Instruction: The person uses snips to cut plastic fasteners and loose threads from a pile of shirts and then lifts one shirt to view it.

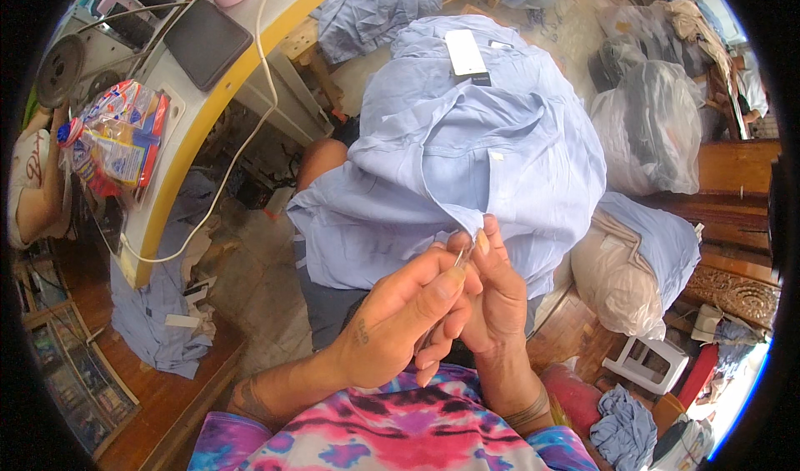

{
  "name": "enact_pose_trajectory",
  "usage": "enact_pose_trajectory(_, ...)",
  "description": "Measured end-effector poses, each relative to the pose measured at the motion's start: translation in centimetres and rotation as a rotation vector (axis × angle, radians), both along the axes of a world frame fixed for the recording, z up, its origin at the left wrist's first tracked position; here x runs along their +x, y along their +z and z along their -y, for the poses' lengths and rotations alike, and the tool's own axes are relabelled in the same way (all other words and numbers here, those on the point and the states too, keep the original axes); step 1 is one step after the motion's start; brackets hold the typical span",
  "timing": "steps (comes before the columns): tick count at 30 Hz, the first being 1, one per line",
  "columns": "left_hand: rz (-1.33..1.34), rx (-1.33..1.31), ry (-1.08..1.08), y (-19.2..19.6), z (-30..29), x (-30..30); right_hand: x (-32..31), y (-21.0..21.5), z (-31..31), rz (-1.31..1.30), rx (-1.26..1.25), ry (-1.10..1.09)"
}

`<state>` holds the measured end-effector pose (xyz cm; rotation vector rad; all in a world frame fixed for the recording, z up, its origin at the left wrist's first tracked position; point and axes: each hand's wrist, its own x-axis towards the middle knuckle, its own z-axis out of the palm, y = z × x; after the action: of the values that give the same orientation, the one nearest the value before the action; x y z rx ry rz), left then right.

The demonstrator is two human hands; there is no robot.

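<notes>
A light blue garment (533, 188) lies in a pile across my lap, with its opening facing me. My right hand (497, 296) pinches the garment's near edge between thumb and fingers. My left hand (408, 304) is closed around a small metal tool (461, 258) that looks like thread snips. Its thin tips point at the pinched edge, close to my right thumb. Most of the tool is hidden inside my fingers. A white hang tag (465, 53) rests on top of the pile, toward the far side.
On the left, a yellow-edged table (171, 184) carries a colourful plastic packet (117, 138) and a dark pad (207, 44); a white cable (250, 138) droops off it. Plastic-wrapped bundles (654, 125) and a white stool (646, 363) stand right. Another person's arm (46, 188) shows far left.
</notes>
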<state>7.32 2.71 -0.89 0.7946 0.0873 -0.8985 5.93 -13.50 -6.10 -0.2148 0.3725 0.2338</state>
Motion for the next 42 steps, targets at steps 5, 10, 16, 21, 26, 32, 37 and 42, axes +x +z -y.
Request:
enact_pose_trajectory(5, -0.027, 0.003, 0.007, 0.0, -0.1, -0.2, -0.1, -0.4, -0.1, 0.019, -0.005, -0.022)
enact_pose_trajectory(10, -0.047, 0.003, 0.025, 0.1, -0.1, -0.2, -0.1, -0.2, -0.7, 0.038, -0.157, -0.074)
enact_pose_trajectory(16, -0.072, 0.029, 0.042, 0.0, -0.5, -0.2, 0.2, -0.1, -1.6, 0.026, -0.381, -0.160)
enact_pose_trajectory(21, -0.051, 0.072, 0.086, 0.0, -0.4, -0.2, 0.1, -0.6, -1.6, 0.097, -0.438, -0.207)
enact_pose_trajectory(26, -0.130, -0.066, 0.118, -1.3, -0.4, -0.4, 0.1, -1.1, -1.9, 0.167, -0.439, -0.235)
enact_pose_trajectory(32, -0.173, -0.127, 0.108, -2.0, -0.9, -0.1, 0.4, -1.5, -1.2, 0.167, -0.564, -0.204)
enact_pose_trajectory(37, -0.197, -0.142, 0.109, -1.8, -1.0, 0.0, 0.5, -2.1, -0.5, 0.187, -0.644, -0.179)
enact_pose_trajectory(42, -0.234, -0.103, 0.100, -1.6, -1.1, 0.1, 0.6, -2.1, -0.4, 0.229, -0.722, -0.184)
